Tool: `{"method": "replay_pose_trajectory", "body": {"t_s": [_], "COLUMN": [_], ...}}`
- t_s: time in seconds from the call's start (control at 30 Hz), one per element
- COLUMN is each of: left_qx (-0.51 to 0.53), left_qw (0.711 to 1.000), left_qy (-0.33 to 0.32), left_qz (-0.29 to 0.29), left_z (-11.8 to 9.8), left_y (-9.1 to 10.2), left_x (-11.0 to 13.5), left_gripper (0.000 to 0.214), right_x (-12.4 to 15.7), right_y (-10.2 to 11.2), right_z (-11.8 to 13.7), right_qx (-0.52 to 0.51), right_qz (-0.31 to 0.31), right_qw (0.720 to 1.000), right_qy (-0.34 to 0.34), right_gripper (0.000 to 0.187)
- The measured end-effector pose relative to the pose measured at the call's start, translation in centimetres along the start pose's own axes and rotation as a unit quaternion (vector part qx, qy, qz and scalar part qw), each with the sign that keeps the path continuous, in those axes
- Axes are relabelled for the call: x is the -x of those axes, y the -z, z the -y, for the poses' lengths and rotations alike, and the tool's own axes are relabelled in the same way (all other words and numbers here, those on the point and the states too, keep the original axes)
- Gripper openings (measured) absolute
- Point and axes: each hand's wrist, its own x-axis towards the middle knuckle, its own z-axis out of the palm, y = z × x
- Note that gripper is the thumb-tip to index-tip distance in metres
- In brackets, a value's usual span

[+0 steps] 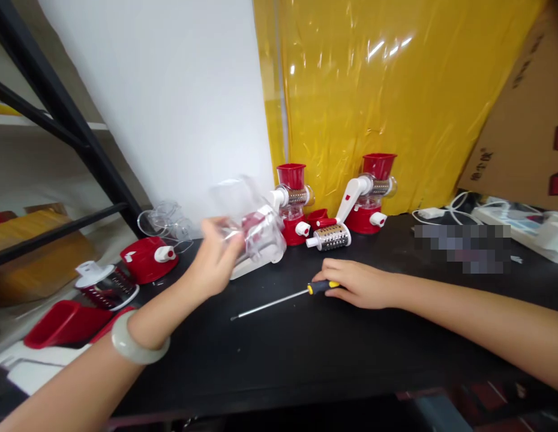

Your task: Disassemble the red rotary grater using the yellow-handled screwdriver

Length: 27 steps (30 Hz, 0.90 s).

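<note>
My left hand (218,255), with a pale bangle on its wrist, is closed on a clear plastic housing (265,231), smeared by motion and raised above the black table. Behind the housing, a white crank handle (256,261) lies partly hidden. My right hand (351,279) has its fingers around the black and yellow handle of a screwdriver (279,298). The screwdriver's long shaft points left, low over or touching the tabletop. Beyond my hands stand two red rotary graters, one (293,204) at the middle and another (373,198) to its right. A metal grating drum (330,237) lies between them.
At the left are a red grater base (148,258), another drum (107,285), a red hopper (60,324) and a clear crumpled plastic piece (166,222). A white power strip (526,231) with cables and a cardboard box (522,120) stand right. A black metal frame (67,114) rises at left.
</note>
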Motion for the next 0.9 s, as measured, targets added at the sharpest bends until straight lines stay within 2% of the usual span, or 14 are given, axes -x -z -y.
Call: {"method": "replay_pose_trajectory", "body": {"t_s": [0.07, 0.23, 0.33, 0.4, 0.5, 0.63, 0.7, 0.77, 0.83, 0.9], "left_qx": [-0.039, -0.003, 0.061, 0.135, 0.197, 0.307, 0.340, 0.361, 0.371, 0.375], "left_qw": [0.998, 0.994, 0.983, 0.962, 0.938, 0.875, 0.854, 0.843, 0.837, 0.831], "left_qy": [0.025, 0.111, 0.173, 0.236, 0.285, 0.374, 0.391, 0.393, 0.398, 0.408], "left_qz": [0.045, 0.021, -0.014, -0.011, -0.002, 0.029, 0.054, 0.063, 0.058, 0.045], "left_z": [-0.2, -0.3, -0.6, -1.1, -2.1, -3.1, -3.3, -3.2, -3.2, -3.2], "left_y": [-0.8, -2.6, -3.6, -4.3, -4.9, -4.4, -3.9, -3.6, -3.5, -3.5], "left_x": [0.1, 0.0, -0.7, -1.0, -0.9, -0.2, 0.1, 0.2, 0.3, 0.3], "left_gripper": [0.049, 0.048, 0.047, 0.053, 0.048, 0.044, 0.044, 0.041, 0.040, 0.039], "right_x": [0.0, 0.1, 0.1, 0.0, -0.2, -0.5, -0.8, -1.5, -2.6, -4.3], "right_y": [-0.1, -0.8, -1.1, -1.3, -1.8, -2.0, -1.7, -1.1, -0.3, 0.5], "right_z": [0.3, 0.7, 1.0, 1.0, 0.8, 0.6, 0.7, 1.0, 1.6, 2.2], "right_qx": [0.008, 0.020, 0.022, 0.023, 0.028, 0.055, 0.069, 0.072, 0.063, 0.061], "right_qz": [-0.004, -0.007, -0.016, -0.023, -0.031, -0.041, -0.057, -0.109, -0.204, -0.317], "right_qw": [1.000, 1.000, 1.000, 0.999, 0.999, 0.998, 0.996, 0.991, 0.977, 0.946], "right_qy": [-0.007, -0.004, -0.004, -0.006, -0.006, -0.005, 0.002, 0.015, 0.028, 0.037], "right_gripper": [0.026, 0.017, 0.015, 0.015, 0.017, 0.020, 0.025, 0.033, 0.044, 0.052]}}
